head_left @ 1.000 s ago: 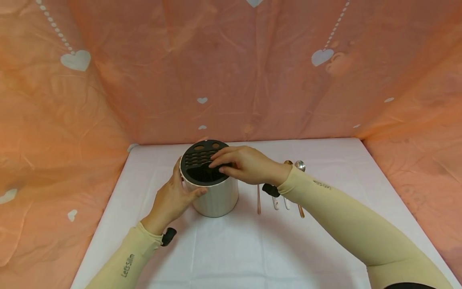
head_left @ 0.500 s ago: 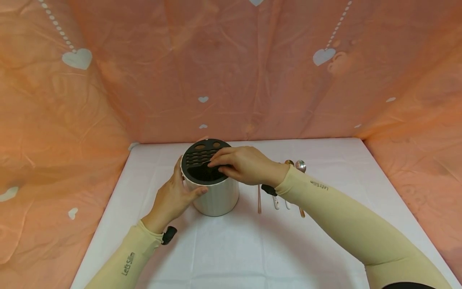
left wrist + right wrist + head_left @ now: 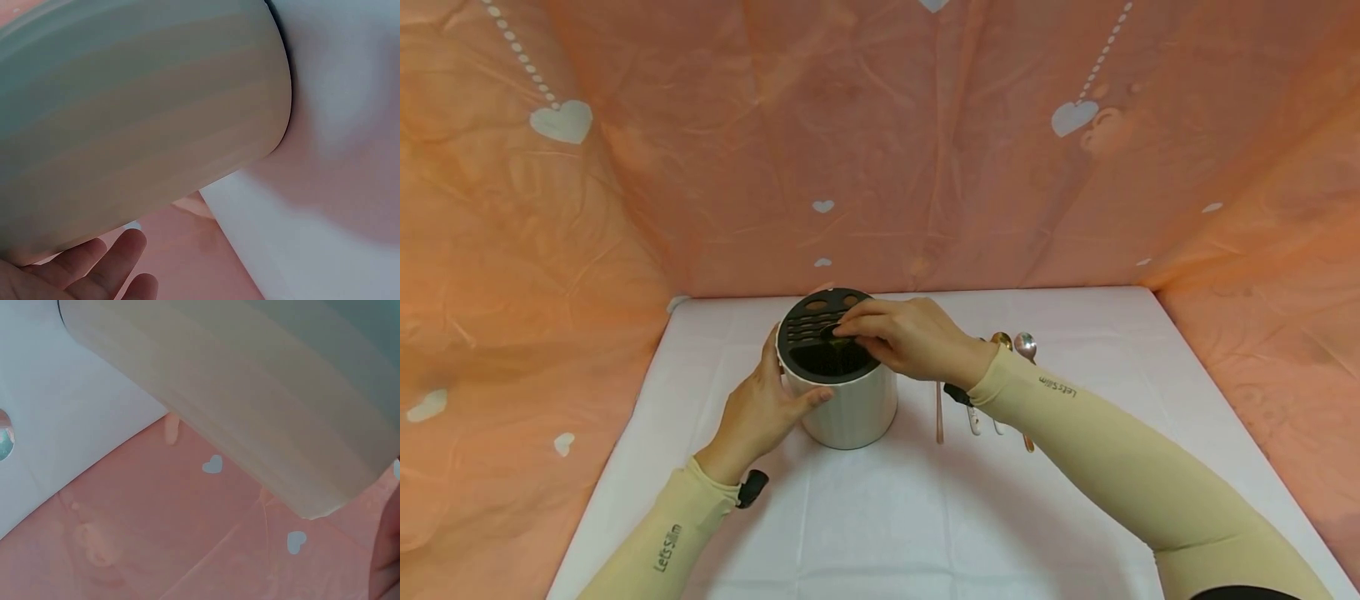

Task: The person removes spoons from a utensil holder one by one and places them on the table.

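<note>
A white cylindrical utensil holder with a black slotted top stands upright in the head view. My left hand grips its left side, thumb on the front; in the left wrist view some of its fingers show beside the wall. Over the top's large opening, my right hand pinches a small dark, rounded thing with a thin bright rim, which looks like a spoon's bowl. The fingers hide most of it. Only a dark edge of the right hand shows in the right wrist view.
Right of the holder, several utensils lie on the white cloth: a copper-coloured handle, white handles, a gold spoon and a silver spoon. The right forearm covers parts of them. Orange-pink curtains stand behind and at both sides.
My right hand has risen slightly along the holder's top, and the rounded thing at its fingertips has shifted with it. My left hand and the holder have hardly moved.
</note>
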Action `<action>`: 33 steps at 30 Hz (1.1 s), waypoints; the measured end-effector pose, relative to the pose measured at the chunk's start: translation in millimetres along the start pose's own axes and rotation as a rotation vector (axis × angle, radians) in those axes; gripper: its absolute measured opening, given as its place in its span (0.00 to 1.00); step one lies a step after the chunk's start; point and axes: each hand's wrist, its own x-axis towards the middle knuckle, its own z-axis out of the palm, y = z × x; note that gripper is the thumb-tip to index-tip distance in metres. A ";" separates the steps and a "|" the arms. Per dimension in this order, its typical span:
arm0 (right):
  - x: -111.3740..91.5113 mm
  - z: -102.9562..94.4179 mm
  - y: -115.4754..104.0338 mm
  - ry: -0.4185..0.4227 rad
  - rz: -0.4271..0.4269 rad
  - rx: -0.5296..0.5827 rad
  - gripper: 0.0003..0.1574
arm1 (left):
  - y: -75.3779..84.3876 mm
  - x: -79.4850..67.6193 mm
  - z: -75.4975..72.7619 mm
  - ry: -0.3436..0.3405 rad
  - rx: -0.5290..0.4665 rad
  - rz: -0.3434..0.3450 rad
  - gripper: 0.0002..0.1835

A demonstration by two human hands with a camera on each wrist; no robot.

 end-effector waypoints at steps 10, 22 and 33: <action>0.0 1.4 3.4 0.177 -0.028 -0.016 0.16 | -0.7 0.1 -0.2 -0.013 -0.011 -0.012 0.64; 5.1 -8.2 2.8 0.383 0.029 0.025 0.17 | -0.9 1.3 -0.2 -0.017 -0.013 -0.019 0.64; 7.2 -42.5 13.3 0.593 0.075 0.148 0.15 | -1.6 2.3 0.8 -0.004 -0.017 -0.012 0.64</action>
